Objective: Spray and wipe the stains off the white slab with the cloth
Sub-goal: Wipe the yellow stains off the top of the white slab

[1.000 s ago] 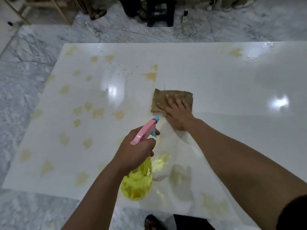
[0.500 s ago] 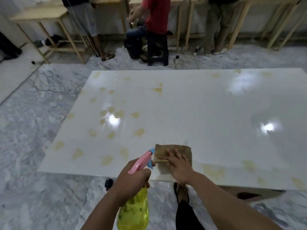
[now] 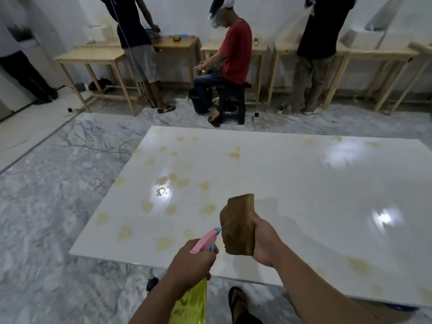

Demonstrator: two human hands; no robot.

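Observation:
A large glossy white slab (image 3: 292,183) lies low over the marble floor, with several yellowish stains (image 3: 170,209) mostly on its left half and a few near the right front edge. My left hand (image 3: 189,263) grips a yellow spray bottle (image 3: 190,302) with a pink and blue trigger head, its nozzle pointing at the cloth. My right hand (image 3: 264,242) holds a brown folded cloth (image 3: 238,228) upright above the slab's near edge, right in front of the nozzle.
Grey marble floor (image 3: 58,206) surrounds the slab. My sandalled foot (image 3: 238,302) stands at the near edge. Beyond the slab, three people (image 3: 233,54) work at wooden tables (image 3: 93,57) along the wall, one seated on a dark stool (image 3: 231,101). Cables lie on the floor.
My right hand has lifted the cloth off the slab and now holds it upright before the nozzle. The view has tilted up and back, bringing in the room beyond.

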